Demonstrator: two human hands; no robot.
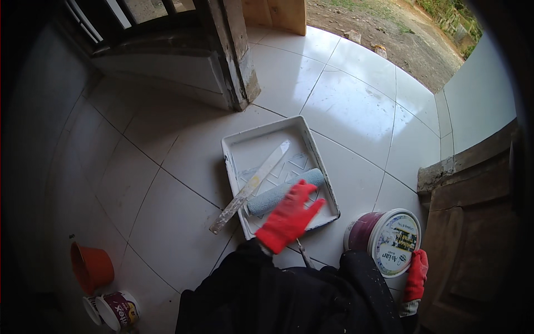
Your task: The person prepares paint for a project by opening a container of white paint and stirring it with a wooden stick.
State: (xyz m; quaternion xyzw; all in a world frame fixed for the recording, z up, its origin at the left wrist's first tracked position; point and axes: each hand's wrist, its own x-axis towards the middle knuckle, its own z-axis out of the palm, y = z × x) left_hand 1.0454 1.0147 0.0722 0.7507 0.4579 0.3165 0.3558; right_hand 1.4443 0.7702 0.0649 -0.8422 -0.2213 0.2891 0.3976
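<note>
My left hand (287,218), in a red glove, hovers over the near part of a white paint tray (225,146). Its fingers are spread, with nothing visible between them. Just beyond the fingertips lies a light-blue paint roller (272,196) in the tray; its handle (303,254) comes out at the near edge and is partly hidden. A paint-smeared flat stick (257,181) rests slantwise across the tray, overhanging its left rim. At the right, my right hand (417,275), also red-gloved, grips the edge of a maroon paint bucket (364,231) with a white lid.
An orange bucket (93,269) and a maroon-and-white paint tub (119,310) are at the lower left. A worn wooden post (236,61) stands beyond the tray. A dark wooden door (473,234) flanks my right side. White floor tiles (356,117) reach the doorway, with dirt ground outside.
</note>
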